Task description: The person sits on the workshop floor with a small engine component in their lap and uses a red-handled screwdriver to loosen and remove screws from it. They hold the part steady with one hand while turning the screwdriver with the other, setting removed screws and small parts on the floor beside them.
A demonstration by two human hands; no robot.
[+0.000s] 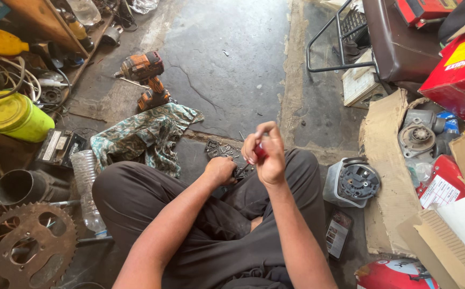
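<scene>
Right hand (266, 155) fingers clamped on red-handled screwdriver (259, 151), left hand (219, 170) fisted on small dark metal part (240, 172) just below, loose screws (227, 150) on concrete floor (227, 64) nr fingers, orange cordless drill (146, 77) well beyond.

Right hand (264, 152) grips red-handled tool (260, 151); left hand (220, 170) steadies dark part (239, 172).

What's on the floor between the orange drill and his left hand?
In the head view, a patterned teal cloth lies crumpled between the orange drill and the left hand; the person's dark-trousered knee sits just below it.
</scene>
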